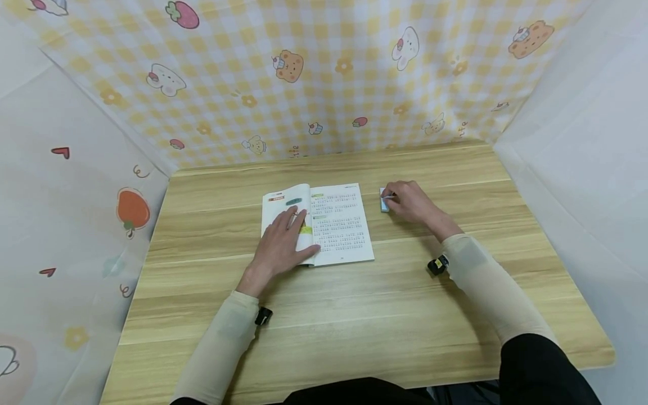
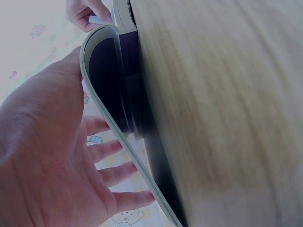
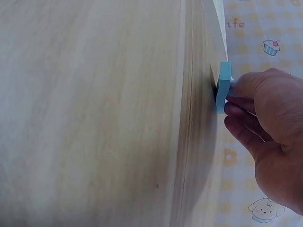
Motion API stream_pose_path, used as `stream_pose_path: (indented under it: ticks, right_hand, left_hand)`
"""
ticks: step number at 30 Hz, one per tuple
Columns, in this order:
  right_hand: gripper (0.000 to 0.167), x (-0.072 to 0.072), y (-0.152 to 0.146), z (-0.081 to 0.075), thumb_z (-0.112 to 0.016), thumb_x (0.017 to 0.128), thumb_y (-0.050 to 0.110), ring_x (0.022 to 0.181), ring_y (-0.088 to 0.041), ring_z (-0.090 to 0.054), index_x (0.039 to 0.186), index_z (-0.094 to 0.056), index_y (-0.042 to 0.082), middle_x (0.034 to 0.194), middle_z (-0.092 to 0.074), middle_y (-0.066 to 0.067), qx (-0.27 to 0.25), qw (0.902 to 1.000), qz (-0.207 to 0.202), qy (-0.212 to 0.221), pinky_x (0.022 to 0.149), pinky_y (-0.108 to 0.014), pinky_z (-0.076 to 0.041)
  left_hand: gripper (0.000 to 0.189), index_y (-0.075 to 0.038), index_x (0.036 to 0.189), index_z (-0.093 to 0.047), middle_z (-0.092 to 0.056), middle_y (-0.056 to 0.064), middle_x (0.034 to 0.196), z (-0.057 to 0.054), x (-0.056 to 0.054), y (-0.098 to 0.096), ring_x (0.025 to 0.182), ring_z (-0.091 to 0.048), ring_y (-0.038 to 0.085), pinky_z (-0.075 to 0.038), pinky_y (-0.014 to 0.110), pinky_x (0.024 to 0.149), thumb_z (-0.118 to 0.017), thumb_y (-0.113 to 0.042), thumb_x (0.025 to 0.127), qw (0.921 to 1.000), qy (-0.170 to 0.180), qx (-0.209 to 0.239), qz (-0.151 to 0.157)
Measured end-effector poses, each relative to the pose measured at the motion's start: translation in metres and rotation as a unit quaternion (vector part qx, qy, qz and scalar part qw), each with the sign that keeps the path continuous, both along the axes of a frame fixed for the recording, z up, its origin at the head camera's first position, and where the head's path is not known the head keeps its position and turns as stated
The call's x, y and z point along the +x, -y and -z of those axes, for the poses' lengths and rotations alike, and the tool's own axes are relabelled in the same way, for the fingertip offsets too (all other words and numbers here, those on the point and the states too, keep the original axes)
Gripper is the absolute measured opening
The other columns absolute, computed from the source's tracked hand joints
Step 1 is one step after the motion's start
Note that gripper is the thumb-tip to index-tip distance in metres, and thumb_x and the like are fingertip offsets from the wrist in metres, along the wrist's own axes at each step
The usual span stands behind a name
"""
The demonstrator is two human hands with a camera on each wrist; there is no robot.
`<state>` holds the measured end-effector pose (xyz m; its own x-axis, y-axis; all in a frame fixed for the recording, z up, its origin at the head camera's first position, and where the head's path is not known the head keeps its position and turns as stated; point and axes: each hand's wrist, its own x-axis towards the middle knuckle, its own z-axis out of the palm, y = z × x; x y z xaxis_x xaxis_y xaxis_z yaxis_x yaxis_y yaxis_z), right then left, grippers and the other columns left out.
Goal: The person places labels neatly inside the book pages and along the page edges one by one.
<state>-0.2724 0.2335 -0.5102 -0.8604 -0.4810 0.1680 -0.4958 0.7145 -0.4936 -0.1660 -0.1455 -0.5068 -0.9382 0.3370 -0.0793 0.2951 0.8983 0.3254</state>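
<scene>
An open book [image 1: 341, 225] lies on the table, printed text on its right page and coloured labels on its left. My left hand [image 1: 280, 244] rests spread on the left page, fingers straight; in the left wrist view that page side curves up off the table beneath the hand [image 2: 52, 142]. To the right of the book lies a small light-blue pad of sticky notes [image 1: 385, 206]. My right hand [image 1: 410, 202] pinches the top sheet of it between thumb and fingers. The right wrist view has the pad [image 3: 223, 87] edge-on, fingertips against its far side.
The wooden table [image 1: 324, 315] carries the book and the pad. A yellow checked cloth [image 1: 324, 84] with cartoon prints hangs behind it, and pale sheets [image 1: 66, 225] stand at both sides. Black wrist cameras [image 1: 437, 265] sit on both sleeves.
</scene>
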Motion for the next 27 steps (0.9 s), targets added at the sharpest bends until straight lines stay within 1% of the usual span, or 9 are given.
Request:
stream_pose_path:
  ticks: [6, 12, 15, 21, 27]
  right_hand:
    - [0.011, -0.0001, 0.0016, -0.0001, -0.077, 0.104, 0.004, 0.106, -0.041, -0.084, 0.111, -0.081, -0.004, 0.114, -0.085, -0.024, 0.008, 0.9999, 0.000, 0.010, 0.094, -0.054, -0.069]
    - [0.009, 0.0041, 0.0036, -0.0007, -0.080, 0.102, 0.004, 0.109, -0.039, -0.083, 0.109, -0.084, -0.001, 0.118, -0.085, -0.023, -0.020, 0.9985, 0.010, 0.049, 0.097, -0.054, -0.069]
    - [0.008, 0.0056, 0.0041, -0.0007, -0.078, 0.103, 0.005, 0.108, -0.038, -0.083, 0.108, -0.085, 0.002, 0.115, -0.086, -0.020, -0.030, 0.9976, 0.013, 0.061, 0.098, -0.054, -0.069]
    - [0.009, 0.0038, 0.0045, -0.0034, -0.075, 0.107, 0.008, 0.103, -0.034, -0.085, 0.109, -0.082, 0.002, 0.108, -0.087, -0.017, -0.020, 0.9989, -0.012, 0.039, 0.093, -0.052, -0.069]
    - [0.010, 0.0025, 0.0052, -0.0047, -0.071, 0.111, 0.009, 0.100, -0.034, -0.084, 0.112, -0.077, 0.001, 0.107, -0.086, -0.018, -0.012, 0.9993, -0.023, 0.026, 0.090, -0.053, -0.068]
  left_hand:
    - [0.104, -0.009, 0.179, -0.031, -0.025, 0.019, 0.188, 0.0006, 0.0000, 0.0007, 0.173, -0.030, 0.044, -0.035, 0.066, 0.137, -0.072, -0.068, 0.103, 1.0000, -0.002, -0.001, 0.001]
    - [0.104, -0.009, 0.179, -0.031, -0.026, 0.019, 0.188, 0.0004, -0.0002, 0.0006, 0.173, -0.030, 0.044, -0.035, 0.065, 0.138, -0.072, -0.068, 0.103, 1.0000, -0.003, 0.001, 0.002]
    - [0.104, -0.009, 0.179, -0.031, -0.026, 0.019, 0.188, 0.0000, -0.0001, 0.0003, 0.173, -0.030, 0.044, -0.035, 0.065, 0.137, -0.072, -0.067, 0.103, 1.0000, -0.005, 0.003, 0.001]
    - [0.104, -0.010, 0.179, -0.031, -0.026, 0.019, 0.188, 0.0008, -0.0003, -0.0001, 0.174, -0.029, 0.043, -0.035, 0.066, 0.137, -0.072, -0.067, 0.103, 1.0000, -0.003, 0.003, -0.001]
    - [0.104, -0.009, 0.179, -0.031, -0.025, 0.020, 0.188, 0.0006, -0.0001, 0.0001, 0.174, -0.029, 0.044, -0.035, 0.067, 0.137, -0.071, -0.067, 0.103, 1.0000, -0.002, 0.000, 0.001]
